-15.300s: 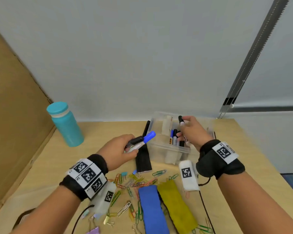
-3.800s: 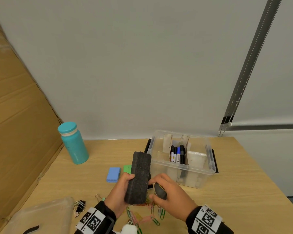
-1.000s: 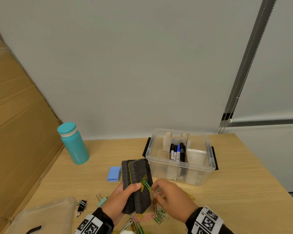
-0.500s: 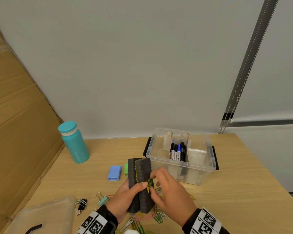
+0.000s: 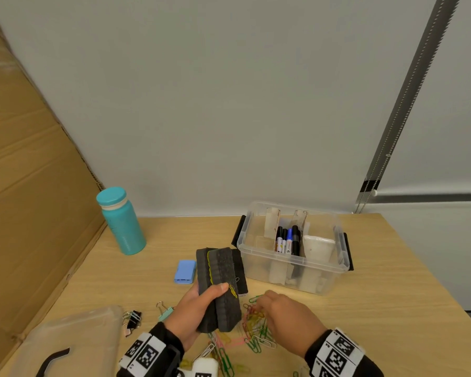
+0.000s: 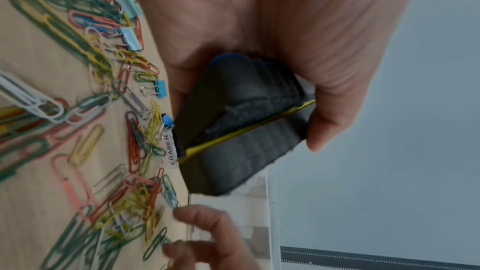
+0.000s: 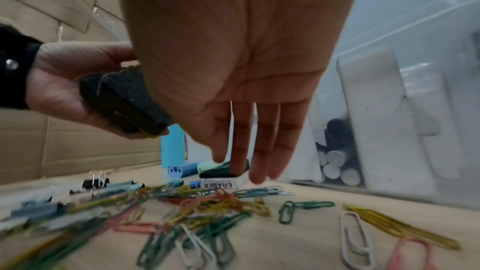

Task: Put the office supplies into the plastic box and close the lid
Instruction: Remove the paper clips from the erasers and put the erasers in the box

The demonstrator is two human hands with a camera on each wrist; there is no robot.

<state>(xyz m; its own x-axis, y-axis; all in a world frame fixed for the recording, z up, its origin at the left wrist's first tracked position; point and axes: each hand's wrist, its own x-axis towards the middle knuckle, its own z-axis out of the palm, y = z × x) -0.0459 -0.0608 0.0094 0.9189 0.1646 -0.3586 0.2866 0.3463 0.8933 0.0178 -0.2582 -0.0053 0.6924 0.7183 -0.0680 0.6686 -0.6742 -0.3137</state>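
Observation:
My left hand [image 5: 197,307] grips two dark felt erasers [image 5: 220,281] stacked together, a yellow layer showing between them, thumb pressed on top. A yellow paper clip [image 5: 233,291] lies on the upper eraser beside the thumb. The left wrist view shows the same stacked erasers [image 6: 246,130] in the palm. My right hand [image 5: 286,315] hovers over the pile of coloured paper clips [image 5: 253,329], its fingers [image 7: 257,151] straight, pointing down and holding nothing. The clear plastic box [image 5: 259,270] stands open behind, with markers [image 5: 287,239] upright inside.
A third eraser [image 5: 242,270] lies on the table behind the held ones. The clear lid [image 5: 65,344] rests at front left, with binder clips [image 5: 132,319] beside it. A small blue case [image 5: 185,271] and a teal bottle [image 5: 121,221] stand further left, near a cardboard wall.
My right hand has left the top of the erasers and dropped to the paper clip pile. A yellow clip stays on the eraser by my left thumb.

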